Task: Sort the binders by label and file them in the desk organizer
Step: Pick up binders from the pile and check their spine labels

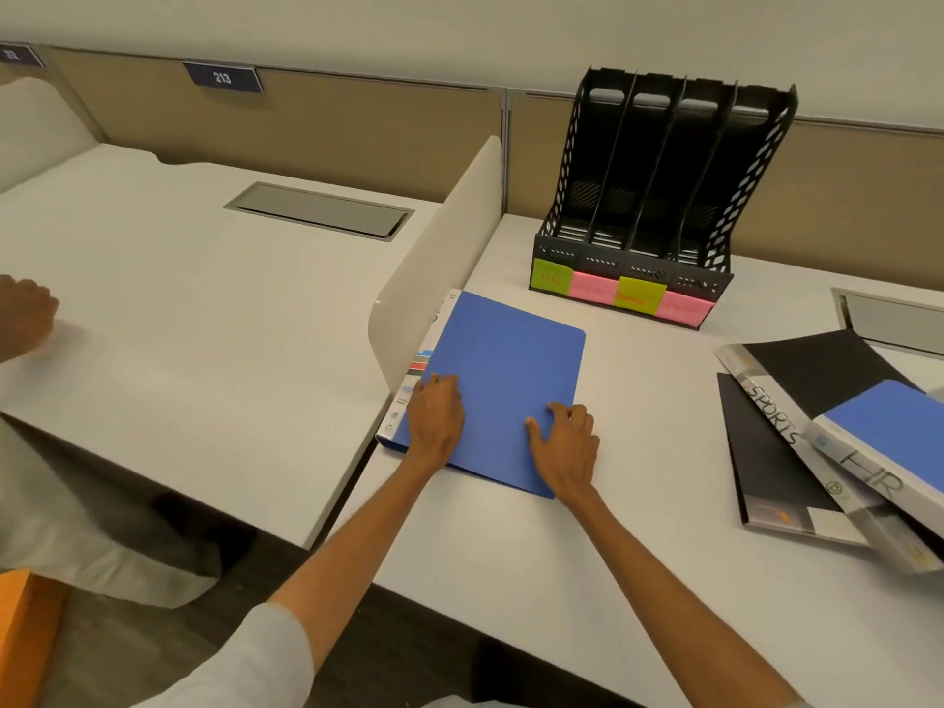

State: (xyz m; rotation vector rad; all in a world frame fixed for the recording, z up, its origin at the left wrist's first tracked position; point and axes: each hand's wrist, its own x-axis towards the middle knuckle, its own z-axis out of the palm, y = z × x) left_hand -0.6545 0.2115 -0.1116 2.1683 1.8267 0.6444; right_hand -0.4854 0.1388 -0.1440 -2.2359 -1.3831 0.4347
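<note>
A blue binder [505,360] lies flat on the white desk [613,528], beside a low divider. My left hand [437,416] rests on its near left part and my right hand [567,442] on its near right corner, both palm down with fingers spread. At the back stands a black desk organizer [659,186] with several empty slots and green and pink sticky labels [623,293] along its front. To the right lies a loose pile: a black binder [771,452], a binder marked SPORTS [776,411] and a blue binder marked HR [889,452].
A white divider panel [439,263] separates this desk from the left desk [179,298]. Another person's hand [23,314] rests at the far left. Cable hatches [319,209] sit in both desks. Tan partition wall behind.
</note>
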